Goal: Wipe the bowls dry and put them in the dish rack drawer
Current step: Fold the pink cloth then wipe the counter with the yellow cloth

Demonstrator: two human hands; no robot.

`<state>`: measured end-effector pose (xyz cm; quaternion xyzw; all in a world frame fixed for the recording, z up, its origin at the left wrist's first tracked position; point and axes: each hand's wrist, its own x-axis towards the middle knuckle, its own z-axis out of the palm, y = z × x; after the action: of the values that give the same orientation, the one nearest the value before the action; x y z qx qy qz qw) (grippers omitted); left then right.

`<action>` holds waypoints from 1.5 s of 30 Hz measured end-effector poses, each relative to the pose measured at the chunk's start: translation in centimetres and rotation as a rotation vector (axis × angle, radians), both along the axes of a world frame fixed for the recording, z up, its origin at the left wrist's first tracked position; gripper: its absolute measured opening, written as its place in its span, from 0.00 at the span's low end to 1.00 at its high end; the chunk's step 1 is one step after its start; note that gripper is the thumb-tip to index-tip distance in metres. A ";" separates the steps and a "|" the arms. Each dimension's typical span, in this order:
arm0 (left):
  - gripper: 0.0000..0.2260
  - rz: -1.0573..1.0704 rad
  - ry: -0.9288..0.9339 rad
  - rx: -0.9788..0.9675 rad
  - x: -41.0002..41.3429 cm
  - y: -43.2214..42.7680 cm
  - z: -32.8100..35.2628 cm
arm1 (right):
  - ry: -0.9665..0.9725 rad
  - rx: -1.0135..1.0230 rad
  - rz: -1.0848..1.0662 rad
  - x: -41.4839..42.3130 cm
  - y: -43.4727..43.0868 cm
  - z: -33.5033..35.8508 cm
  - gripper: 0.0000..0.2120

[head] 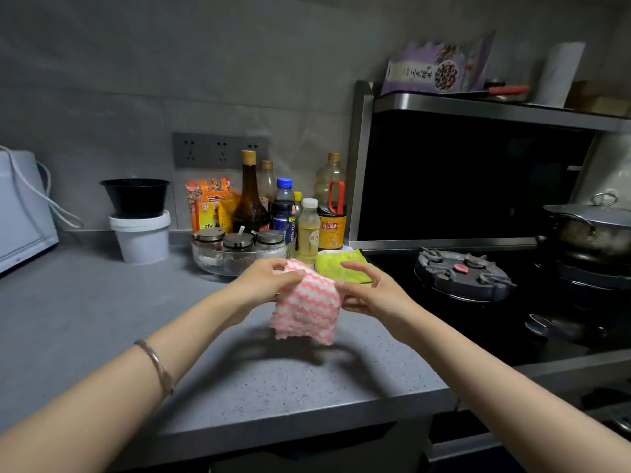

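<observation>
"Head view: what do the hands hold?"

"The left hand [264,283] pinches the top of a pink-and-white cloth [307,302] with thumb and fingers. The right hand [372,295] pinches its side edge, its other fingers spread. The cloth hangs over the grey countertop [136,319]."

"Where are the bowls?"

"Only a black bowl [135,196] shows, on a white tub [141,238] by the back wall, well apart from the hands. No dish rack drawer is in view."

"What could go wrong?"

"The pinches are small, so the cloth might slip and drop. The stove burner [461,274] is near; a swing could drag the cloth there."

"What is the cloth like?"

"Soft, fluffy and bumpy, with wavy stripes. The bowl looks round, smooth and hard."
</observation>
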<state>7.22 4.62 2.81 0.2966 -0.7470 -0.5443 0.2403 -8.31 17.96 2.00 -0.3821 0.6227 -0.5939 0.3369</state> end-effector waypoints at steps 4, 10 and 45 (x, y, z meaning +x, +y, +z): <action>0.20 0.012 -0.011 -0.090 1.6 0.1 0.9 | 0.096 0.005 0.070 0.4 0.3 0.7 0.08; 0.10 -0.036 -0.147 -0.448 2.1 -0.5 0.3 | 0.502 0.014 -0.026 0.9 -0.5 0.3 0.09; 0.19 -0.467 -0.580 -0.381 -0.1 -1.6 -5.5 | 0.750 0.648 0.462 -0.2 -3.7 -3.2 0.04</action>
<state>7.10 2.99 -2.74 0.2104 -0.9183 -0.3300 -0.0592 -8.51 14.26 -1.15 -0.5711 0.7512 -0.1050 0.3139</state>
